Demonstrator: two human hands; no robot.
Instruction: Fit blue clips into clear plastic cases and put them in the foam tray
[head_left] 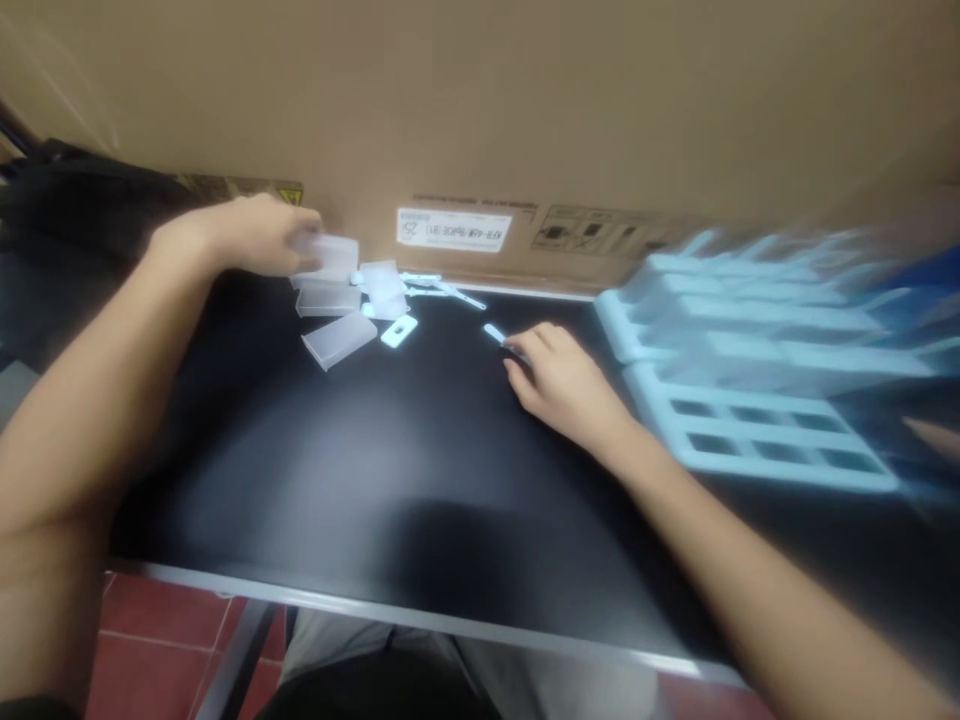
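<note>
My left hand [266,235] is closed at the edge of a translucent box [335,258], above other pale translucent boxes [341,340] at the back left of the black table. My right hand [551,375] has its thumb and fingers pinched on a thin light-blue strip [493,333], whose tip points to the upper left. Between the hands lie a small light-blue plate [399,331] with a dark hole and several slim light-blue strips [466,297]. Another translucent box [384,288] rests against those strips.
Light-blue racks [780,440] with square openings stand at the right, blurred. A large cardboard box [480,120] walls off the back. Something black [82,220] lies at the far left. The table's pale front edge [420,620] runs before my lap.
</note>
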